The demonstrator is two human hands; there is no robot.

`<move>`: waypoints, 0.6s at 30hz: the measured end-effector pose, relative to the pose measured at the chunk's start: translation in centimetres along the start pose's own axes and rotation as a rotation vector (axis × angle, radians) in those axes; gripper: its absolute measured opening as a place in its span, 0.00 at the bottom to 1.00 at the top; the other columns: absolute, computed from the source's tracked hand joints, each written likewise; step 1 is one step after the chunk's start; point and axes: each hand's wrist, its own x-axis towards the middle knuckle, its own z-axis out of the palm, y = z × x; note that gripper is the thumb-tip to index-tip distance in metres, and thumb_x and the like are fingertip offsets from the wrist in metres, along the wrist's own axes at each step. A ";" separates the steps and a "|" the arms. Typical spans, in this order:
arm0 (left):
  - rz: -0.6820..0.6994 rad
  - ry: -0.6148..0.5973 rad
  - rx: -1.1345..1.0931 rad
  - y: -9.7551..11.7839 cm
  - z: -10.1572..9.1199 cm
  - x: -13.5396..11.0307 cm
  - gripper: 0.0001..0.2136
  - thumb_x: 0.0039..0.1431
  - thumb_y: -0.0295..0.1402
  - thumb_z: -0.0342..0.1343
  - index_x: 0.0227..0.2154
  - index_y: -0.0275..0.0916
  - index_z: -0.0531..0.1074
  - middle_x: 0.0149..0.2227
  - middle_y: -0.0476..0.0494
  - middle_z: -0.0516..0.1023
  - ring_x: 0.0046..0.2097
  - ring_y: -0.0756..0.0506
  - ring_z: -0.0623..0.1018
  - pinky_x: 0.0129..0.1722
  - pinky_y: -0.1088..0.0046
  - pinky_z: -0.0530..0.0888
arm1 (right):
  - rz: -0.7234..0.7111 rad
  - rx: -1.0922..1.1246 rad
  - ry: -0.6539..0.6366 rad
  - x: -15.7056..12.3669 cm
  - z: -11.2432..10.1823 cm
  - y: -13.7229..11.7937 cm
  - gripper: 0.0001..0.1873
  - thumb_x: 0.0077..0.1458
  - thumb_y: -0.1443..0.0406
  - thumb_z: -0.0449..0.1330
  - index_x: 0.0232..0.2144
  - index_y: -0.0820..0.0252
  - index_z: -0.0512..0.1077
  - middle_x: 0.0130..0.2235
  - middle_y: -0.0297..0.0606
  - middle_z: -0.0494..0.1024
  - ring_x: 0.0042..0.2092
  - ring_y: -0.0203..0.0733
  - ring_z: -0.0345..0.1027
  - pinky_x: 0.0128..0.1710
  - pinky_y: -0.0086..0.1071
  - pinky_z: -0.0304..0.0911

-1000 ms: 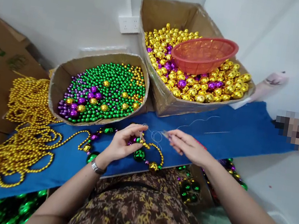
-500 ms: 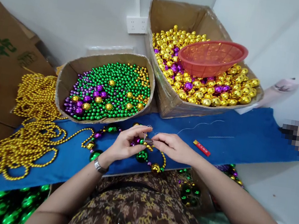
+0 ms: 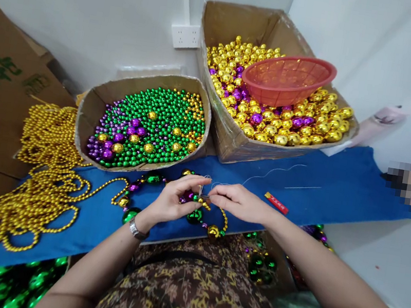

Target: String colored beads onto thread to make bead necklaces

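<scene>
My left hand (image 3: 175, 198) is curled, with white string (image 3: 200, 191) stretched between its index finger and thumb. My right hand (image 3: 239, 202) is closed in a pinch right beside it, on a small thin metal tool (image 3: 204, 196) whose exact kind is too small to make out. Below the hands lies a beaded necklace (image 3: 194, 216) with green, gold and purple balls, partly hidden by my left hand. Its gold bead strand (image 3: 225, 219) curves under my right fingers. More of the string trails away across the blue cloth.
A cardboard box of small beads (image 3: 92, 105) and a larger box of gold balls (image 3: 226, 142) stand behind. A red basket (image 3: 287, 83) rests on the balls. Gold bead strands (image 3: 34, 200) heap at left. On the blue cloth (image 3: 347, 197) lie a red packet (image 3: 276, 203) and a needle-like piece (image 3: 302, 187).
The hands stay close together over the necklace, with only slight finger movement at the string. The whole view has shifted a little.
</scene>
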 end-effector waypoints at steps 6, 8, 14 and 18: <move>-0.038 0.002 0.012 -0.1 0.1 0.0 0.24 0.56 0.30 0.60 0.56 0.43 0.68 0.50 0.37 0.73 0.41 0.47 0.74 0.43 0.66 0.74 | 0.012 0.017 0.042 -0.1 0.6 0.0 0.18 0.63 0.55 0.51 0.36 0.61 0.74 0.30 0.33 0.75 0.31 0.34 0.66 0.31 0.26 0.57; -0.032 0.012 0.007 -0.3 0.1 -0.1 0.24 0.55 0.29 0.61 0.56 0.43 0.68 0.48 0.38 0.74 0.42 0.46 0.74 0.44 0.66 0.74 | 0.029 0.039 0.065 -0.2 0.8 0.1 0.18 0.64 0.55 0.50 0.37 0.61 0.74 0.31 0.33 0.76 0.31 0.34 0.66 0.31 0.26 0.57; -0.082 0.183 -0.113 -0.5 -1.6 0.4 0.27 0.51 0.27 0.64 0.56 0.44 0.69 0.51 0.39 0.75 0.41 0.47 0.78 0.42 0.69 0.77 | 0.089 -0.007 0.355 -2.2 -0.2 2.3 0.19 0.64 0.54 0.49 0.43 0.60 0.73 0.38 0.36 0.78 0.38 0.37 0.70 0.38 0.29 0.62; 0.056 0.498 -0.284 1.2 -4.9 2.7 0.30 0.40 0.27 0.70 0.50 0.45 0.74 0.52 0.46 0.76 0.35 0.51 0.79 0.41 0.69 0.79 | 0.311 -0.365 0.506 -5.4 -0.6 5.9 0.18 0.65 0.56 0.50 0.45 0.60 0.73 0.41 0.41 0.76 0.44 0.41 0.70 0.44 0.32 0.62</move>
